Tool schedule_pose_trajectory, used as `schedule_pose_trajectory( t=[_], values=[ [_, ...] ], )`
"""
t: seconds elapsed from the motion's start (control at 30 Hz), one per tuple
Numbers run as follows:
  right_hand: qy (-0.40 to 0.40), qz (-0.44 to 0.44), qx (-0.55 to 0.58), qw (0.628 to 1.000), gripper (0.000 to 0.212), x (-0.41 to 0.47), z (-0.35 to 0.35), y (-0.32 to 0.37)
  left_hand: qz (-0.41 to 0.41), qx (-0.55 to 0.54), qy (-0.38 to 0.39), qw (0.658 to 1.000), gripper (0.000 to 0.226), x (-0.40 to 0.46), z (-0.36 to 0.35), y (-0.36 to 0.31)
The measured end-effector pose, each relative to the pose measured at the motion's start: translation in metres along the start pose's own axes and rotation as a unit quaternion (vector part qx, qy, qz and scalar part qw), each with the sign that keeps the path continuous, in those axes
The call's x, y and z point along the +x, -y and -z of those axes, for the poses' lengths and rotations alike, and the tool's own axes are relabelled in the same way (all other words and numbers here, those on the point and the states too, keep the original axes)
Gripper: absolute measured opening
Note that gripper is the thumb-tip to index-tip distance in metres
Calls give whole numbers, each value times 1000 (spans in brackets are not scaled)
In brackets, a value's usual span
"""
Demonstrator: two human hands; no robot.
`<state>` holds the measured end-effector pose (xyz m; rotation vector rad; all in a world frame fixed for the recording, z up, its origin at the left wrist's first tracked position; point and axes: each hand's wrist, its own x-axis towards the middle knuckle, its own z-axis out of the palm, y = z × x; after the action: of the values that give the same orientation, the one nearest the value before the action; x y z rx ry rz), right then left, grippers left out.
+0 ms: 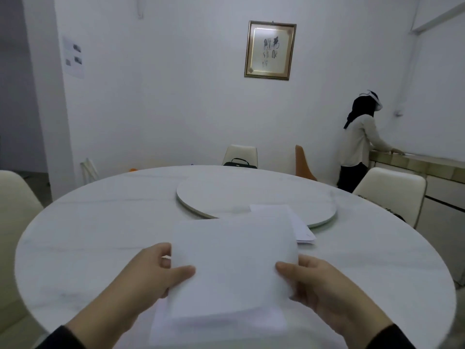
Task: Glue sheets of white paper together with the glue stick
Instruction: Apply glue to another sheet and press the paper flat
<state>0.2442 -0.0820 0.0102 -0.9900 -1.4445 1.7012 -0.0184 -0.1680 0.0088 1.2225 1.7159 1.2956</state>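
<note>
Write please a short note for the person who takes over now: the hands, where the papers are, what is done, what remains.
Left hand and right hand each pinch a side of the held sheet above the table.
Another sheet lies under it near the front edge; a small stack sits by the turntable.
The glue stick is not in view.
Done: cannot tell if any glue is on.
Left: lay the sheet down, glue and press.

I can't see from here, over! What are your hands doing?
Both hands, left hand and right hand, gripping white sheet. Another sheet beneath. No glue stick visible.
</note>
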Motion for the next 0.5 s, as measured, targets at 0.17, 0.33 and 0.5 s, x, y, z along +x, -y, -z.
schedule_pose_trajectory(
  t=[0.17, 0.33, 0.5],
  values=[
    [-45, -44, -76, 995, 17, 5, -5, -17, 31, 93, -19, 995, 4, 6, 18, 22],
    [-75, -60, -95, 991, 18, 8, -8, -22, 14, 160, -41, 986, 16, 11, 18, 33],
    [-120, -45, -155, 979, 14, 4, -5, -26, 16, 168, -85, 982, 17, 10, 13, 36]
  ],
)
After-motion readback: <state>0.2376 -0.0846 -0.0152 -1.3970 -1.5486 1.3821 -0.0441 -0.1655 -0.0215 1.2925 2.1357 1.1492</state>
